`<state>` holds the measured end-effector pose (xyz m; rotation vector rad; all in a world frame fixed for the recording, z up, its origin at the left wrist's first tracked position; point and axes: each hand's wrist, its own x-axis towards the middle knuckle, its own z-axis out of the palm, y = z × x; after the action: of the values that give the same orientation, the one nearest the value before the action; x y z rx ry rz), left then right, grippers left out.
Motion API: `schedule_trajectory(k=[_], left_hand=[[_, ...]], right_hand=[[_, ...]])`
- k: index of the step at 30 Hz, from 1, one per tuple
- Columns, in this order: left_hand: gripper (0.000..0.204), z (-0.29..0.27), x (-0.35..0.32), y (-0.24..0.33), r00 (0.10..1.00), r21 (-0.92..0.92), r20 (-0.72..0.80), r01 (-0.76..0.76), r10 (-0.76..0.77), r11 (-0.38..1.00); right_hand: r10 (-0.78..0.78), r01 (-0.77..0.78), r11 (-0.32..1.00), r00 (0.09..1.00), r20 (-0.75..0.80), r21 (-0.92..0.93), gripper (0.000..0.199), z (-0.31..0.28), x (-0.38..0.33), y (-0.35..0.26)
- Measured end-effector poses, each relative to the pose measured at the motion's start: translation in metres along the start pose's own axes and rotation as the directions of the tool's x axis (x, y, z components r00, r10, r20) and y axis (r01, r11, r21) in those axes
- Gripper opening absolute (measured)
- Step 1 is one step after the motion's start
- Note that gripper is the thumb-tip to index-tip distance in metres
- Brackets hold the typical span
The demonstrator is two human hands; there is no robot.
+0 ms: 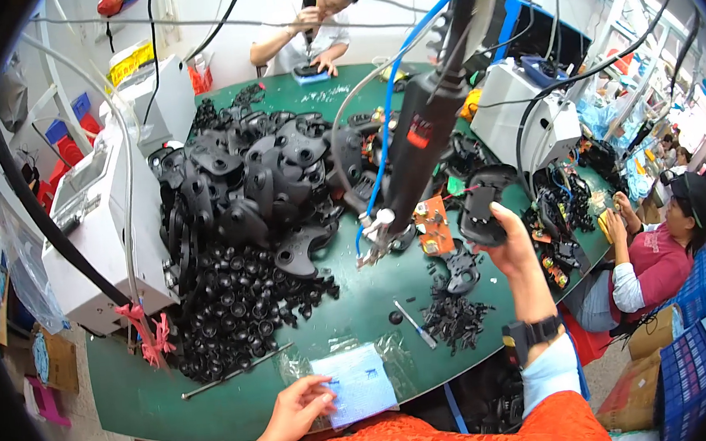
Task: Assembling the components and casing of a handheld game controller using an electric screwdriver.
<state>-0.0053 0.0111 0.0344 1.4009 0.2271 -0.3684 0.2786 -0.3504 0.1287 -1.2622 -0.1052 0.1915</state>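
Observation:
My right hand (514, 245) grips a black game controller shell (482, 210) over the right side of the green table, thumb on its near edge. My left hand (299, 407) rests at the left edge of a light blue pad (357, 398), fingers loosely apart and holding nothing. Small dark bits lie on the pad, and clear tape shows at its sides. Between the hands and the far side hangs a black power screwdriver (427, 127). Beneath the right hand lie a black controller frame (459, 272) and a heap of small black parts (458, 316).
A big pile of controller shells (257, 166) and a heap of black thumbstick caps (231, 305) fill the left. A metal rod (236, 372) and a small screwdriver (415, 325) lie nearer. White machines (101, 232) flank the table. Co-workers sit across (314, 37) and at right (654, 255).

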Motion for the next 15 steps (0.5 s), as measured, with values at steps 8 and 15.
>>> schedule_trajectory(k=[8,15], left_hand=[[0.069,0.011,0.028,0.0,0.988,-0.235,0.152,0.015,0.022,0.972],[0.062,0.003,0.02,0.01,0.951,0.176,0.304,-0.113,0.055,0.978]], right_hand=[[0.368,-0.352,0.929,0.911,0.185,-0.113,0.082,0.045,-0.147,0.023],[0.605,-0.623,0.771,0.655,0.453,-0.131,0.073,0.104,-0.163,0.072]])
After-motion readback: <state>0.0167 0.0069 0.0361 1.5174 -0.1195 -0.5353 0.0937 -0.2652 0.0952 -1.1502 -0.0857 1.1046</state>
